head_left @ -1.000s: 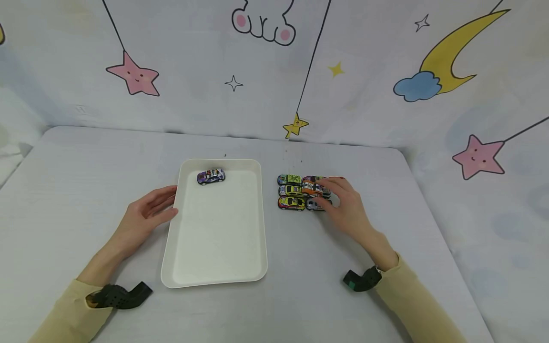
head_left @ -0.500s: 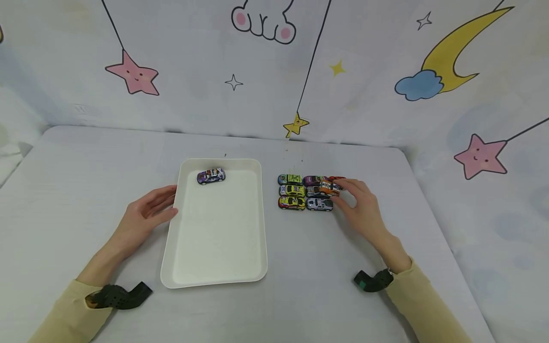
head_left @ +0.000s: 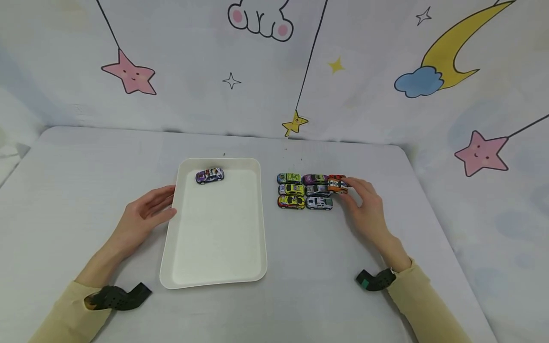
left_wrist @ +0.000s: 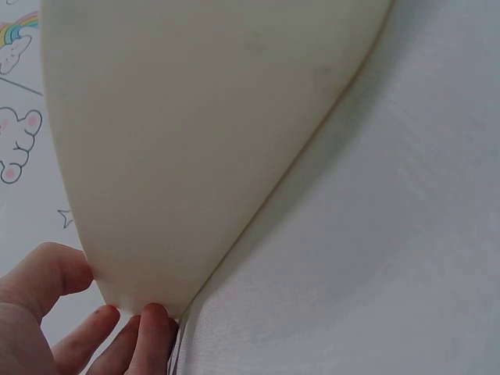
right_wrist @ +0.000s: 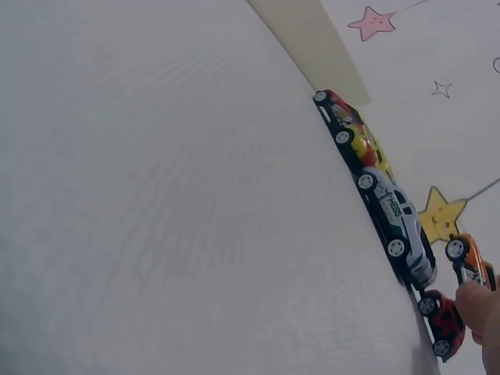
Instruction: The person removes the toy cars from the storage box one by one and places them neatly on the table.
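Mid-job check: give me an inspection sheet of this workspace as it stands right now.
Surface: grey table, bare around the work.
Job's things: orange car pinched and lifted beside the toy car cluster; purple car in the white tray.
Clutter: nothing seen.
Grippers: right hand pinches the orange car; left hand rests on the tray's left edge, fingers straight.
Cables: nothing seen.
Surroundings: cartoon backdrop with stars and moon.

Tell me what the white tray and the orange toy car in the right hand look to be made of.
White tray: probably plastic or melamine, matte off-white, with a thin moulded rim and rounded corners.
Orange toy car, pinched by the right hand: likely painted metal or plastic, glossy printed body, black wheels; the pictures cannot tell which.
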{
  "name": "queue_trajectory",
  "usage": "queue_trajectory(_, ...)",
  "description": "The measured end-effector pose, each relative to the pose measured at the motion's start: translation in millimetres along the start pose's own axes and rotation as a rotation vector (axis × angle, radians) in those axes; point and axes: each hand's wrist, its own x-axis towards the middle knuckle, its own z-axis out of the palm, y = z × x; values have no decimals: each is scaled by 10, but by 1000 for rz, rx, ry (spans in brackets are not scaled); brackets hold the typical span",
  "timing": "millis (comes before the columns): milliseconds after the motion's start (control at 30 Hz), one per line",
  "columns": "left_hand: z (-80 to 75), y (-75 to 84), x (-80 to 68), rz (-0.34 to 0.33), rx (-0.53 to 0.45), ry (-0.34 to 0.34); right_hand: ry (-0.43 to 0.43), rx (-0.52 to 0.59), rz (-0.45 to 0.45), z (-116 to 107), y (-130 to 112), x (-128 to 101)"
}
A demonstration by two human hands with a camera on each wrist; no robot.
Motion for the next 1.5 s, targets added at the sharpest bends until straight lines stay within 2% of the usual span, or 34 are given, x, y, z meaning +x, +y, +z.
queue_trajectory(267, -2, 6, 0, 6, 6, 2, 62, -1, 4, 20, 116, -36)
queue_trajectory(600, -16, -2, -11, 10, -2, 16, 97, 10, -20, 83, 170, -59)
queue_trajectory(1233, -9, -6, -14, 4, 10, 11, 59, -23, -13, 88, 195, -98)
queue_trajectory(1500, -8, 3, -8, 8, -4, 7, -18, -50, 1, 83, 173, -85)
